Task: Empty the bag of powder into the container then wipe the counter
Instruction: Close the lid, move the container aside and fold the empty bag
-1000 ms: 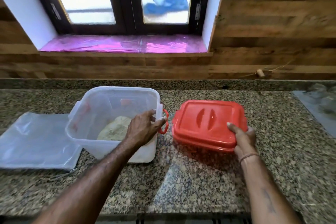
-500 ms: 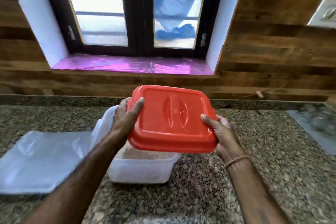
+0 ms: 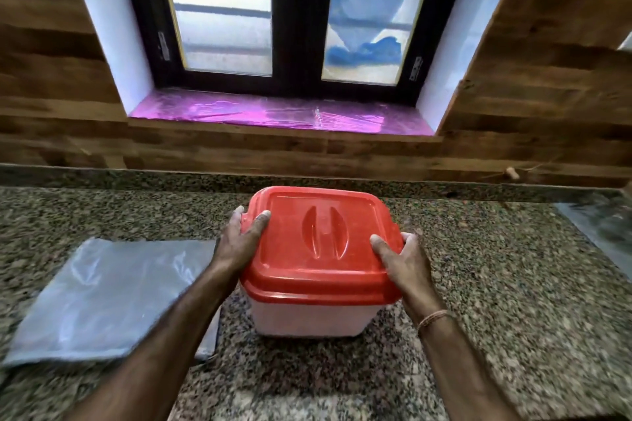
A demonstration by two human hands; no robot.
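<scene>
A translucent white container (image 3: 309,316) stands mid-counter with the red lid (image 3: 319,239) sitting on top of it. My left hand (image 3: 241,241) grips the lid's left edge, thumb on top. On the opposite edge, my right hand (image 3: 402,258) holds the lid the same way. The powder inside is hidden by the lid. A flat, empty clear plastic bag (image 3: 102,297) lies on the granite counter (image 3: 513,301) to the left of the container, partly under my left forearm.
A wood-panelled wall and a window with a pink-lined sill (image 3: 273,113) rise behind the counter. A grey plastic sheet (image 3: 602,222) lies at the far right of the counter. A small cork on a string (image 3: 512,174) hangs on the wall.
The red lid went from lying on the counter at the right, up in both hands, and now down onto the container. My left hand left the container's rim and took the lid.
</scene>
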